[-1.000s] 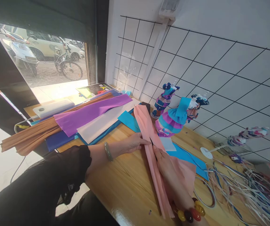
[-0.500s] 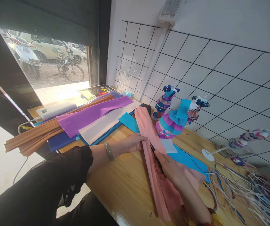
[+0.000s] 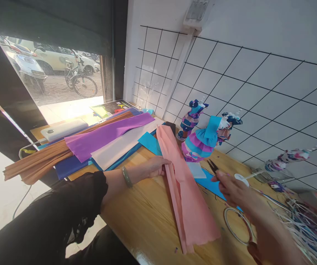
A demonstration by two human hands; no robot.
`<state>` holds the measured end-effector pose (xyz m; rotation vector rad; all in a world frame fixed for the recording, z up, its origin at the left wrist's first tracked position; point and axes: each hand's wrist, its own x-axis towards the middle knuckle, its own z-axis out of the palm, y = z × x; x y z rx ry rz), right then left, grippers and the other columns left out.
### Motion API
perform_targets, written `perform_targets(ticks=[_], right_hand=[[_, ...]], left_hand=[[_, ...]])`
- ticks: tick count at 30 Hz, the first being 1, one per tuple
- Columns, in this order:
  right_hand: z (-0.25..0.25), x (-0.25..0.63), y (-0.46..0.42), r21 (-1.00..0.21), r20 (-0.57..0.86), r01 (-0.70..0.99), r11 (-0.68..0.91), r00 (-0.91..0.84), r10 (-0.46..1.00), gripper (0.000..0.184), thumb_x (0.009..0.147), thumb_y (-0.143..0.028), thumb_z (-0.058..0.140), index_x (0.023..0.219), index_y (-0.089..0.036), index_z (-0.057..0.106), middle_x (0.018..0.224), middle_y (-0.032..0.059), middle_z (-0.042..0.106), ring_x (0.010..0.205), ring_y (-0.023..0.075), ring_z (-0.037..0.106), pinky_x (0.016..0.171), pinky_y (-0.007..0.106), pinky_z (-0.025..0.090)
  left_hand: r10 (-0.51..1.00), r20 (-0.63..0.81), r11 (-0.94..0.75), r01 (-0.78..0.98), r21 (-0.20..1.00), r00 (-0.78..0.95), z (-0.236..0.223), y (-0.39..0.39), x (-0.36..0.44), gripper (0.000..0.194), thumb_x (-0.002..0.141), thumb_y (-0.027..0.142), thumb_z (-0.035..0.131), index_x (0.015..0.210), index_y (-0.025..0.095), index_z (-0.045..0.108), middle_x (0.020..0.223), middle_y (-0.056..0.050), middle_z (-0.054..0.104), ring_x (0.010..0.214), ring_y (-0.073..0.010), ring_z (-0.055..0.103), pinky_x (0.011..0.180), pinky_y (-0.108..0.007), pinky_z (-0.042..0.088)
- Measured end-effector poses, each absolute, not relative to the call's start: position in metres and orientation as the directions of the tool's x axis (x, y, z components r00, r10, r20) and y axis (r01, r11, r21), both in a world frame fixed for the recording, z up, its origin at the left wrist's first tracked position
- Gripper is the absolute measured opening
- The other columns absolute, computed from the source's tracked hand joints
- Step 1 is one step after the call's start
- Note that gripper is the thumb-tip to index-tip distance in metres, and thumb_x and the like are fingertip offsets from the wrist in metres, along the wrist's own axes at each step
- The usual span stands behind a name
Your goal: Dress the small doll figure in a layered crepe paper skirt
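Observation:
A long pink sheet of crepe paper (image 3: 194, 209) lies lengthwise over the wooden table, with a split running down from its upper part. My left hand (image 3: 157, 166) is closed, pinching the narrow strip at the sheet's left edge. To the right of the paper, my right hand (image 3: 232, 187) is raised and closed around dark scissors (image 3: 213, 166). Their two tips stand slightly apart, pointing up and left, away from the paper; the handles are hidden in the fingers. A blue paper piece (image 3: 212, 184) and a white one (image 3: 195, 170) lie beneath the right side of the pink sheet.
Purple paper (image 3: 108, 134), brown crepe paper (image 3: 37, 162) and cream paper (image 3: 119, 147) are stacked on the left. A paper-dressed figure (image 3: 199, 141) and a smaller one (image 3: 191, 119) stand by the wall grid. Wire loops (image 3: 236, 224) and tangled strips (image 3: 310, 221) lie on the right.
My right hand has pulled the scissors out of the pink paper and moved right and up. The sheet's lower right part now lies flatter. My left hand keeps its hold on the strip.

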<state>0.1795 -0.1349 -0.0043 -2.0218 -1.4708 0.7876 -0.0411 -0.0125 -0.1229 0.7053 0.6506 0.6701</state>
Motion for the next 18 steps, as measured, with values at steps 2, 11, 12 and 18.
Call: perform_targets(ticks=[2,11,12,18], right_hand=[[-0.028,0.184,-0.114,-0.572,-0.282,0.738,-0.358,0.232,0.931,0.046,0.070,-0.066,0.050,0.061,-0.021,0.047,0.048,-0.0071,0.029,0.042,0.0086,0.027,0.041,0.024,0.023],[-0.086,0.196,-0.094,-0.524,-0.294,0.786,-0.328,0.195,0.936,0.027,0.061,-0.043,0.063,0.059,-0.018,0.055,0.050,-0.0034,0.049,0.049,0.0118,0.041,0.048,0.025,0.029],[-0.086,0.196,-0.094,-0.524,-0.301,0.785,-0.332,0.194,0.934,0.026,0.061,-0.043,0.062,0.058,-0.018,0.055,0.048,-0.0040,0.047,0.047,0.0114,0.040,0.048,0.025,0.029],[-0.071,0.196,-0.099,-0.545,-0.312,0.778,-0.312,0.157,0.937,0.024,0.060,-0.038,0.063,0.055,-0.019,0.050,0.049,-0.0057,0.045,0.048,0.0101,0.038,0.047,0.024,0.028]], left_hand=[[0.737,-0.302,0.575,-0.326,0.750,0.605,-0.124,-0.011,-0.041,0.017,0.073,0.015,0.063,0.089,0.010,0.061,0.083,-0.009,0.068,0.073,-0.0187,0.065,0.066,-0.034,0.056],[0.734,-0.307,0.578,-0.319,0.751,0.606,-0.118,-0.014,-0.044,0.011,0.072,0.016,0.067,0.081,0.010,0.062,0.078,-0.009,0.068,0.071,-0.0181,0.065,0.066,-0.034,0.057],[0.732,-0.311,0.580,-0.314,0.752,0.606,-0.116,-0.015,-0.044,0.011,0.072,0.016,0.067,0.080,0.010,0.062,0.078,-0.009,0.068,0.071,-0.0183,0.065,0.066,-0.034,0.057],[0.736,-0.338,0.582,-0.293,0.758,0.586,-0.108,-0.019,-0.043,0.013,0.073,0.013,0.066,0.084,0.011,0.061,0.076,-0.007,0.067,0.069,-0.0166,0.065,0.064,-0.032,0.056]])
